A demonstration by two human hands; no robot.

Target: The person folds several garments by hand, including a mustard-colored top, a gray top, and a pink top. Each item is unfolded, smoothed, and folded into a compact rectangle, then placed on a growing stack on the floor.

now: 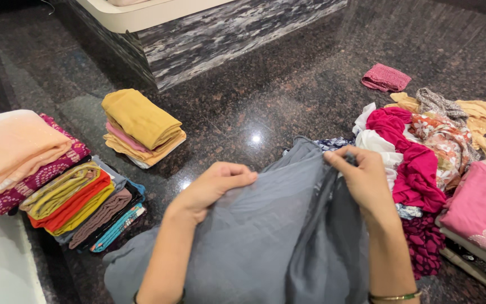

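Head view shows me the grey garment [254, 247] spread low in the middle of the dark stone floor [265, 95], reaching down to the bottom edge of the picture. My left hand [212, 188] is closed on its upper hem, fingers curled over the cloth; my right hand [361, 180] pinches a gathered fold at the top, thumb and fingers pressed together on the fabric.

Judging by how things lie, a good part of the sorting looks done: a yellow folded stack [142, 126] sits toward the far left of the floor, a row of folded clothes [80, 202] lies at the left edge, with a peach and magenta pile [18, 152] beside it. Unfolded things remain: a loose heap [417, 152] of pink, white and patterned cloth just right of my right hand, and pink folded pieces [482, 208] at the right edge.

Bare floor lies beyond the garment, up to the marbled step [226, 39].
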